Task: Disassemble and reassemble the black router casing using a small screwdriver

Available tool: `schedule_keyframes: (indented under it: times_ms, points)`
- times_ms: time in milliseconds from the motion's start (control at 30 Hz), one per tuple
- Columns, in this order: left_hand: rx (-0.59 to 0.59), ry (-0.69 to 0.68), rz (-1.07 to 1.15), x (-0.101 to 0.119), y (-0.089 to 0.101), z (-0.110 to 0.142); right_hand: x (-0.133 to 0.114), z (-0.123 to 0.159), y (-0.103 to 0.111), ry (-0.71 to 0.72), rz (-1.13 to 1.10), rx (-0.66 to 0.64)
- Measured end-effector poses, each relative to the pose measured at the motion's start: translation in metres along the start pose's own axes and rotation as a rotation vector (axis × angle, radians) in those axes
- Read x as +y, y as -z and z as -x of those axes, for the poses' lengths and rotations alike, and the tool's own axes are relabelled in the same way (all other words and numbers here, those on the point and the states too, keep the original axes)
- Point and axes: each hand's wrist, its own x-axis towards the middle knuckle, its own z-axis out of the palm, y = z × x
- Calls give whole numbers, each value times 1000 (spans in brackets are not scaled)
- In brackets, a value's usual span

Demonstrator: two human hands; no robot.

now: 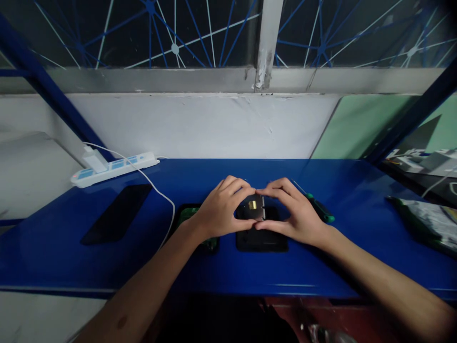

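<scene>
Between my two hands is a thin dark rectangular panel (254,209) with a small gold patch on its face and a metallic right edge. My left hand (222,206) pinches its left side with thumb and fingertips. The right side is pinched the same way by my right hand (298,212). Directly below the panel, a black plastic casing (262,244) lies on the blue table; I cannot tell whether they touch. A black tray with green contents (189,213) sits partly hidden under my left forearm. Close to my right hand lies a screwdriver (320,208) with a green and black handle.
A flat black rectangular piece (117,214) lies on the left of the table (221,274). Behind it are a white power strip (119,166) with a plugged-in charger (94,159) and a white cable (162,190). At the right edge lies a shiny plastic bag (428,224).
</scene>
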Motion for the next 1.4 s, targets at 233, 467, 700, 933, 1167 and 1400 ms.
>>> schedule_keyframes:
  times_ms: [233,467,700,933,1167,1400]
  points:
    - [42,30,37,-1,2,1,3,0,-3,-96,-107,-121]
    - [61,10,51,0,1,1,5,0,-10,-133,-83,-174]
    - [51,9,85,-1,1,1,2,0,-17,-153,-114,-165]
    - [25,39,108,0,3,1,6,-1,-19,-131,-114,-119]
    - [-22,66,106,1,6,1,11,0,-12,-154,-37,-100]
    - [20,60,69,-3,7,2,15,1,-4,-152,60,-68]
